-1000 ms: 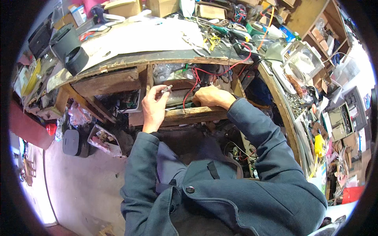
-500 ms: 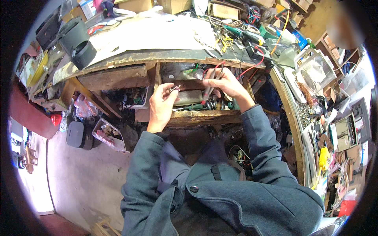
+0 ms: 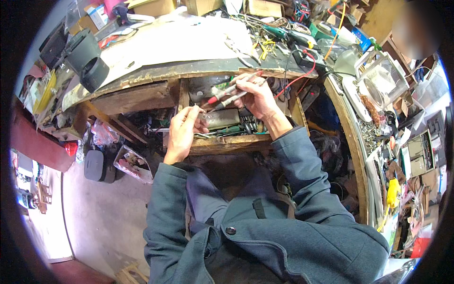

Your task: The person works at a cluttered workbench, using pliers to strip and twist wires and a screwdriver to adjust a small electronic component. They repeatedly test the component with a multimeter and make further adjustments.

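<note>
While left hand (image 3: 182, 130) pinches small metal part (image 3: 205, 116), right hand (image 3: 255, 97) grips two probes (image 3: 227, 94), tips just above part.

Wooden workbench (image 3: 142, 75), upper half of the frame, its worn front edge curving left to right. A white sheet (image 3: 179, 40) covers its centre; black cylindrical containers (image 3: 87, 59) stand at upper left, cardboard boxes (image 3: 203, 5) along the top edge, and hand tools (image 3: 265, 45) with a red cable (image 3: 302, 71) at upper right.
</note>
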{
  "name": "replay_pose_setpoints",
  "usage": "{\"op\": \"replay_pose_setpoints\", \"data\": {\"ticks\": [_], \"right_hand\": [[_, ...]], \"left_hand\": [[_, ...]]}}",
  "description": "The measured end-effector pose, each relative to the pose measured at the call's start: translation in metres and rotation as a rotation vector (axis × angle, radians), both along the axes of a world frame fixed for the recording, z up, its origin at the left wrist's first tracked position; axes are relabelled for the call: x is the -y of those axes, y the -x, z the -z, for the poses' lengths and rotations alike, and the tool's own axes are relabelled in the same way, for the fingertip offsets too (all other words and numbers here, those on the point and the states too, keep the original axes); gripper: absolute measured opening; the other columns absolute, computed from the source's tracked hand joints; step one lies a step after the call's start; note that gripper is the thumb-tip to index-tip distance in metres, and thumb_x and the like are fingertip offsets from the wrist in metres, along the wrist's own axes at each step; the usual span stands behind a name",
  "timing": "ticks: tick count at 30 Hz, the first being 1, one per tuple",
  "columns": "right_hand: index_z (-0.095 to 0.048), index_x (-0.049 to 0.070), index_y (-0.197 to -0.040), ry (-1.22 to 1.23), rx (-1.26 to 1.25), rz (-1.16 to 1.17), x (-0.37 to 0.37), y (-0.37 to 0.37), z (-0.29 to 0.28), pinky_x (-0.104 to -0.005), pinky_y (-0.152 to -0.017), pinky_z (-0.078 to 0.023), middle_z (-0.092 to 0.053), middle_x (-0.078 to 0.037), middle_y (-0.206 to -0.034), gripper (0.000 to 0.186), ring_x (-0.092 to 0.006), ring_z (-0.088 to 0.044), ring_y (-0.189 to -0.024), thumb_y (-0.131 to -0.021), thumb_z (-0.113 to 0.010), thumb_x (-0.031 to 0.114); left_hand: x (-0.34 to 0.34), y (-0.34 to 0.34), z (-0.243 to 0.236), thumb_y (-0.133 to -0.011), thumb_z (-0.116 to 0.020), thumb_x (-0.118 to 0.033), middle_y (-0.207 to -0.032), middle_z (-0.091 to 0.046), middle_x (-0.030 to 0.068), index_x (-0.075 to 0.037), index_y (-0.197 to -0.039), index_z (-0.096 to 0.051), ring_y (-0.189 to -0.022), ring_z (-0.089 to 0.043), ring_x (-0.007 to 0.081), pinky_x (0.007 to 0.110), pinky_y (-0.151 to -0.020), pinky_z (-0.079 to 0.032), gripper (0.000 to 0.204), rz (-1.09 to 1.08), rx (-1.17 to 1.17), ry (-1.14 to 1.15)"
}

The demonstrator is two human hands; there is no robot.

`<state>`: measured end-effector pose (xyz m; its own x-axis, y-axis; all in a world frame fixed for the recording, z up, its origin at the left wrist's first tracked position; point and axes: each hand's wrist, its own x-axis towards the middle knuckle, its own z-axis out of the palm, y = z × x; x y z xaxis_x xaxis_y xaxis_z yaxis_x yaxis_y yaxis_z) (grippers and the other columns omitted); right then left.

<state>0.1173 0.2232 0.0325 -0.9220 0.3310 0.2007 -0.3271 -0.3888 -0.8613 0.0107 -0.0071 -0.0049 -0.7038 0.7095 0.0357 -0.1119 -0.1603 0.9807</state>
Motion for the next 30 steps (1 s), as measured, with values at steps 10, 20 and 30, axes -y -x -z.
{"op": "replay_pose_setpoints", "data": {"ticks": [10, 20, 30], "right_hand": [[-0.067, 0.001, -0.099, -0.148, 0.038, 0.043, 0.011, -0.003, -0.001, -0.0284, -0.05, -0.057, -0.073, -0.013, -0.083, 0.015, -0.019, -0.07, -0.059, -0.1, -0.067, 0.016], [-0.066, 0.002, -0.098, -0.18, 0.064, 0.067, 0.013, -0.002, -0.002, -0.0272, -0.052, -0.058, -0.074, -0.01, -0.085, 0.017, -0.0145, -0.069, -0.061, -0.1, -0.067, 0.018], [-0.064, 0.002, -0.098, -0.175, 0.064, 0.094, 0.012, -0.005, -0.002, -0.0261, -0.051, -0.056, -0.072, -0.008, -0.082, 0.018, -0.0135, -0.066, -0.056, -0.1, -0.068, 0.02]], "left_hand": [[-0.001, -0.002, -0.003, -0.108, -0.054, -0.038, -0.092, -0.073, 0.0171, 0.001, -0.113, -0.063, -0.074, -0.072, 0.0241, 0.036, -0.071, -0.061, 0.04, 0.014, 0.081, 0.006], [-0.003, -0.003, 0.0, -0.109, -0.055, -0.032, -0.087, -0.069, 0.0095, 0.001, -0.11, -0.065, -0.073, -0.069, 0.0193, 0.035, -0.066, -0.059, 0.035, -0.032, 0.073, 0.005], [-0.005, -0.003, -0.001, -0.11, -0.051, -0.035, -0.086, -0.071, 0.0137, -0.001, -0.111, -0.063, -0.07, -0.07, 0.0213, 0.034, -0.068, -0.058, 0.037, 0.005, 0.047, 0.0]]}}
